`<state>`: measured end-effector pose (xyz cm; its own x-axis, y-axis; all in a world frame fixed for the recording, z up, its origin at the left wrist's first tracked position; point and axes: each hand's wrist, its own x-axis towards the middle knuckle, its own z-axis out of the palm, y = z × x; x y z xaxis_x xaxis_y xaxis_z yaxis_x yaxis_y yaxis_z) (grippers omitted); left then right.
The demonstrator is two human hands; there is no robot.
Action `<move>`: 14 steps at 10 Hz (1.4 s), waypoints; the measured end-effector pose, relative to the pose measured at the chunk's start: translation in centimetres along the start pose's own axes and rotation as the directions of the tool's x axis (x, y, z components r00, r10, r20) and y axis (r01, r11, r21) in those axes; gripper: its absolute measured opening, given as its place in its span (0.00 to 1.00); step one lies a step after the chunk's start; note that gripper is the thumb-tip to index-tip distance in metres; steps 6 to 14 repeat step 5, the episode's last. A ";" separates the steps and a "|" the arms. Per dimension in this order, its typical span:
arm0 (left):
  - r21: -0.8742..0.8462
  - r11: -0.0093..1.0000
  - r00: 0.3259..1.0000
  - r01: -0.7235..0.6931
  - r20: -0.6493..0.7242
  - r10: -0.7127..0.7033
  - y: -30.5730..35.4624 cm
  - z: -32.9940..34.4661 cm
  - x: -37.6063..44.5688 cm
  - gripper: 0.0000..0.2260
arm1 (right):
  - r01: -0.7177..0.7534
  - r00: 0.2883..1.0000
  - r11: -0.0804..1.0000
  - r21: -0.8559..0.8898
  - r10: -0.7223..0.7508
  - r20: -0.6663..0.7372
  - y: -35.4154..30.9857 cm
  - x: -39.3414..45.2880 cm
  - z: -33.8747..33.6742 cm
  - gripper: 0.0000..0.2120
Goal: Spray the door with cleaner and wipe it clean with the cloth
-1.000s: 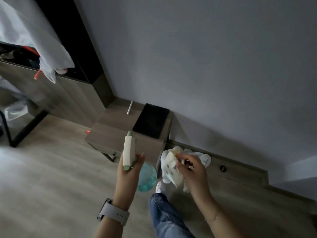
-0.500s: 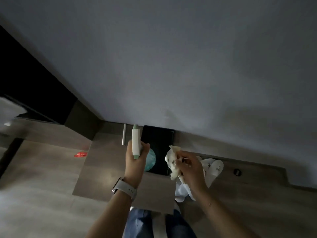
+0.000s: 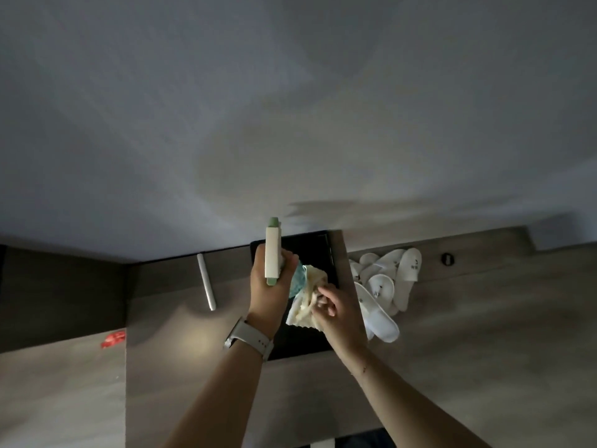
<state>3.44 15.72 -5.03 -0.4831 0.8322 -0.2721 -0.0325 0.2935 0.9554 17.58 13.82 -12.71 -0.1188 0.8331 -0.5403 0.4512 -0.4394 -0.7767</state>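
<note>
Head view: left hand point(image 3: 269, 294) grips spray bottle point(image 3: 272, 253) upright, nozzle toward the grey wall point(image 3: 290, 108). Right hand point(image 3: 336, 310) pinches crumpled cloth point(image 3: 307, 310), just beside the bottle. Both over black tablet point(image 3: 310, 250) on low wooden table point(image 3: 181, 367). White slippers point(image 3: 387, 286) on the floor, right.

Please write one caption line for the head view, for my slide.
Left hand holds spray bottle, right hand grips cloth.
</note>
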 end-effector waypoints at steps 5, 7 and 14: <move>0.193 0.978 0.996 0.075 0.037 -0.084 0.6 -4.1 -6.0 0.25 | 0.266 0.964 0.964 0.025 -0.265 -0.036 -4.9 -6.9 -3.5 0.18; 0.193 0.978 0.996 0.075 0.037 -0.084 0.6 -4.1 -6.0 0.25 | 0.266 0.964 0.964 0.025 -0.265 -0.036 -4.9 -6.9 -3.5 0.18; 0.193 0.978 0.996 0.075 0.037 -0.084 0.6 -4.1 -6.0 0.25 | 0.266 0.964 0.964 0.025 -0.265 -0.036 -4.9 -6.9 -3.5 0.18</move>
